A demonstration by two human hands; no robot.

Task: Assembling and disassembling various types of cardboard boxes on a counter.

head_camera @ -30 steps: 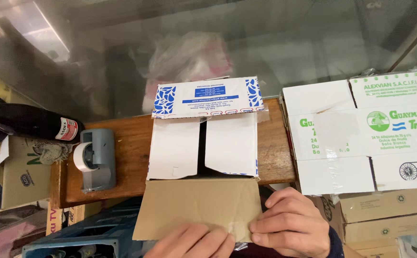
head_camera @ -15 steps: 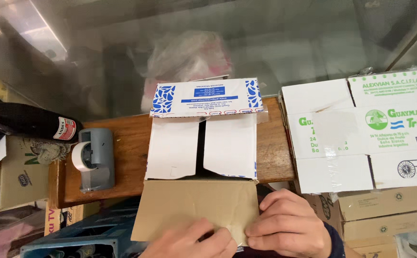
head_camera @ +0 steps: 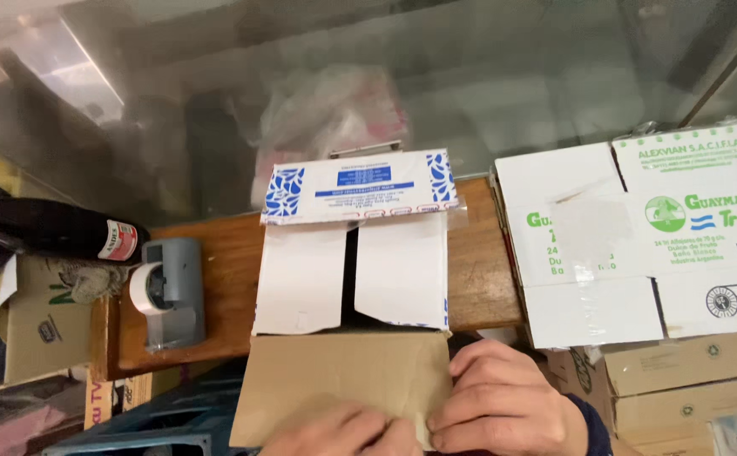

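Head view: the left hand (head_camera: 343, 432) and right hand (head_camera: 503, 405) both pinch the near brown flap (head_camera: 334, 380) of the white box (head_camera: 356, 270) just beyond them, folding it. Next, press the flap flat; the tape dispenser (head_camera: 165, 291) lies far left.

The box (head_camera: 351, 270) has plain white inner flaps, and its far flap is white with a blue panel in the middle and a blue leaf-like pattern at both ends. Its near flap (head_camera: 343, 384) is bare brown cardboard. The table (head_camera: 225, 270) is reddish-brown wood. The tape dispenser (head_camera: 170, 291) is grey-blue and carries a whitish roll. The bottle (head_camera: 47, 232) is dark, with a red and white label. The carton (head_camera: 639, 236) on the right is white with green print and a small light-blue and white emblem. The cartons (head_camera: 681, 380) under it are brown.
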